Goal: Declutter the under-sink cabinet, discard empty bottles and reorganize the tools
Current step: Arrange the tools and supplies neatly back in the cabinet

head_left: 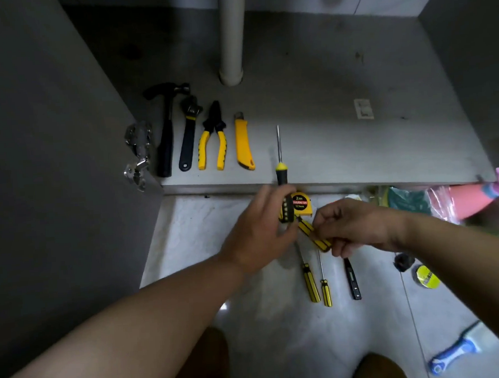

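I am gripping the big screwdriver [281, 169] in my left hand [259, 229], fingers curled round its black handle at centre frame and its shaft pointing up over the cabinet floor [357, 153]. My right hand [353, 226] is pinching a striped screwdriver [315, 236] just right of it, with the tape measure [301, 203] showing between the 2 hands. I am judging that, crowded so close, the striped handle could be knocking the big one askew as I am laying it beside the utility knife [243, 142].

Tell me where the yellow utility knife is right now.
In the head view the yellow utility knife lies on the cabinet floor, left of centre, last in the tool row, just right of the pliers.
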Action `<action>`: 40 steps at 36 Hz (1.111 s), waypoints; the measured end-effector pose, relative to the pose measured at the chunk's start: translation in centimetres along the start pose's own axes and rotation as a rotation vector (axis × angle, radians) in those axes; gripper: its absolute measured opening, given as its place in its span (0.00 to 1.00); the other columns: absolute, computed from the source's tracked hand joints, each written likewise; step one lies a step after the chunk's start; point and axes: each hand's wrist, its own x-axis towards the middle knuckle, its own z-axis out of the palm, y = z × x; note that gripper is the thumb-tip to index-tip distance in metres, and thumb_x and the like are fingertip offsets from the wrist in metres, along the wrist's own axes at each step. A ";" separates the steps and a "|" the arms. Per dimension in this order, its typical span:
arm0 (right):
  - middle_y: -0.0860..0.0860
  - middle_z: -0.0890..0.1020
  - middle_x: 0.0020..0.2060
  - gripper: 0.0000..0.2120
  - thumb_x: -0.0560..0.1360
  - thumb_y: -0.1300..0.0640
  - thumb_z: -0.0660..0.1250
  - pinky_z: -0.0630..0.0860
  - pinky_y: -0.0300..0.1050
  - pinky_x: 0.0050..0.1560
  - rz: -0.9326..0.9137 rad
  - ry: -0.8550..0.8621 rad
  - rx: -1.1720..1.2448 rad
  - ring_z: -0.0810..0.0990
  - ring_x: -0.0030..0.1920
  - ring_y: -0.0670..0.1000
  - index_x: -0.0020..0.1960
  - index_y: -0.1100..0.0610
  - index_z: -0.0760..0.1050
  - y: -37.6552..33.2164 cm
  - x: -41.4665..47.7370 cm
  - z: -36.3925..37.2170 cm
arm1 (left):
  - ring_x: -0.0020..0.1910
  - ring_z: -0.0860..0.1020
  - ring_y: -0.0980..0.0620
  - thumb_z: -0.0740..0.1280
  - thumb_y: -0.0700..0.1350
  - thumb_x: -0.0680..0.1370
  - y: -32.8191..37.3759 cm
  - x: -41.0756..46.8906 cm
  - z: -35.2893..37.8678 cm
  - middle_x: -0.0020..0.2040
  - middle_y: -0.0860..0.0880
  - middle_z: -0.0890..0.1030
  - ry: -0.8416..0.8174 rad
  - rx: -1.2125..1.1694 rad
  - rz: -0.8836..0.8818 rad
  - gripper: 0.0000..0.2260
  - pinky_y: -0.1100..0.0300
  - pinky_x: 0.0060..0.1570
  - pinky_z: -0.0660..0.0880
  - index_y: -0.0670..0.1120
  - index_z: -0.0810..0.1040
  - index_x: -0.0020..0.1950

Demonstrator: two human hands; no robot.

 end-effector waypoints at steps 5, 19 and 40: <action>0.48 0.78 0.24 0.06 0.80 0.59 0.68 0.69 0.33 0.22 -0.073 0.012 0.022 0.75 0.23 0.43 0.45 0.60 0.78 -2.6 0.0 -0.9 | 0.53 0.75 0.55 0.70 0.49 0.77 0.7 4.6 -2.6 0.59 0.52 0.73 0.223 0.061 0.008 0.24 0.59 0.49 0.77 0.50 0.70 0.72; 0.62 0.82 0.36 0.09 0.78 0.59 0.71 0.80 0.40 0.30 -0.159 0.404 0.170 0.83 0.29 0.49 0.52 0.65 0.79 -4.3 2.8 -3.5 | 0.66 0.69 0.44 0.66 0.63 0.77 -1.8 10.5 -5.4 0.65 0.51 0.80 0.124 0.417 -0.221 0.27 0.46 0.65 0.67 0.57 0.70 0.74; 0.56 0.81 0.48 0.16 0.73 0.55 0.73 0.82 0.57 0.51 -0.245 0.820 -0.122 0.83 0.48 0.57 0.58 0.56 0.72 -7.6 11.6 0.8 | 0.63 0.68 0.43 0.71 0.59 0.75 -4.9 10.7 -4.0 0.61 0.49 0.77 0.032 0.747 -0.052 0.32 0.48 0.64 0.65 0.53 0.68 0.77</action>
